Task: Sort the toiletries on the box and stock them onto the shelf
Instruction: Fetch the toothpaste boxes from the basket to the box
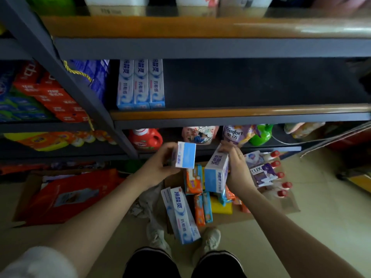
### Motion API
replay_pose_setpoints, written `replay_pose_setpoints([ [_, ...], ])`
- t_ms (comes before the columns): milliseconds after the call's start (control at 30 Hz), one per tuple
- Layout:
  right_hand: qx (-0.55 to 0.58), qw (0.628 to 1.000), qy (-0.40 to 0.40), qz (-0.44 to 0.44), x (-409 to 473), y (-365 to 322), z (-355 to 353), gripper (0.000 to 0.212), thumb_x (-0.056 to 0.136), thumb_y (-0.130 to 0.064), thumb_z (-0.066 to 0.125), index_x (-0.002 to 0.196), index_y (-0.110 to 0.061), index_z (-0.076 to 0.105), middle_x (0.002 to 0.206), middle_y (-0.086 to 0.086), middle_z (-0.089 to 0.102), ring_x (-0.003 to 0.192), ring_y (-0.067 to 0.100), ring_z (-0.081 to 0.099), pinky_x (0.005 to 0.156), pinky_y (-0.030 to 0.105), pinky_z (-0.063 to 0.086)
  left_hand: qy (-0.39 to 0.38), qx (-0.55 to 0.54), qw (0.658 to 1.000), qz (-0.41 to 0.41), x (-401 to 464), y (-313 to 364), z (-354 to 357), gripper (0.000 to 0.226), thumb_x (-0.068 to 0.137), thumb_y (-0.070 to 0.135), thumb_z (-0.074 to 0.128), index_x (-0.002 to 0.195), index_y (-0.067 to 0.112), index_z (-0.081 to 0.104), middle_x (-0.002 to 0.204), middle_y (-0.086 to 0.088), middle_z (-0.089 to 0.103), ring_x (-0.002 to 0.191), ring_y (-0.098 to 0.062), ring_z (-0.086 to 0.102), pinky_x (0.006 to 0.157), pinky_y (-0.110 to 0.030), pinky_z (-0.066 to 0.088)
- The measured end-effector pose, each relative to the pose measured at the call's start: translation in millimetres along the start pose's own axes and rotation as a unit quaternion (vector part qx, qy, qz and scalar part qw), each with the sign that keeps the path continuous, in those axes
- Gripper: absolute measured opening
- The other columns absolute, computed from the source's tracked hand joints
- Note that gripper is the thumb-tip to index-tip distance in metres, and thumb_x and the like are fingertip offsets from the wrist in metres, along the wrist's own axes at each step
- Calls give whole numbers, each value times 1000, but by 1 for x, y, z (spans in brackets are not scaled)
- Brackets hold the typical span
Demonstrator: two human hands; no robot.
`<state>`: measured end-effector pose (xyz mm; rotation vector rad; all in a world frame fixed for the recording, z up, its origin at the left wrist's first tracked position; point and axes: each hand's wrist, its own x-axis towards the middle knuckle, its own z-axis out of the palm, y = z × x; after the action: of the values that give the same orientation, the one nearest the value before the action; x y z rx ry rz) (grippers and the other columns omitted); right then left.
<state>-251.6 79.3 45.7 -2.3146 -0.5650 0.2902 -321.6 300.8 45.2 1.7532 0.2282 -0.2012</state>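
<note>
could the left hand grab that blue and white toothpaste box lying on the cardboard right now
Probably not as things stand: the left hand already grips a blue toothpaste box. The path itself looks free, since the lying box sits uncovered just below it on the cardboard.

Dim light falls on a pale tiled floor [331, 207] below a dark metal rack [200, 48] with orange-edged boards.

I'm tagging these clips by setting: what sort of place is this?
Probably a small shop or its stockroom: metal shelves hold rows of toothpaste boxes and detergent bottles, and more boxed toiletries lie on a flattened carton on the floor.
</note>
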Motion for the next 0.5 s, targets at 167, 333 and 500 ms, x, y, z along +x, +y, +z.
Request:
replay_pose_setpoints([
  [167,120,981,-80,127,-22,18,-13,41,76,-23,74,108,-24,49,104,-3,60,95,15,58,75,33,51,-30,-153,984,-89,-1,-3,30,47,81,-2,62,120,22,49,114,3,62,103,-6,62,91,-31,51],
  [333,445,833,-124,304,-39,26,-20,35,75,-28,70,104,-26,51,98,9,58,81,19,61,69,32,52,-53,-451,855,-251,-1,-6,67,37,79,37,54,108,18,66,105,-10,68,94,-23,66,81,-40,52],
  [500,488,760,-83,420,-43,48,-24,45,79,-45,67,108,-11,59,96,13,67,71,21,67,69,35,57,-74,-452,846,-274,1,-1,97,44,97,40,26,113,15,58,83,-7,71,72,-18,68,68,-32,50],
])
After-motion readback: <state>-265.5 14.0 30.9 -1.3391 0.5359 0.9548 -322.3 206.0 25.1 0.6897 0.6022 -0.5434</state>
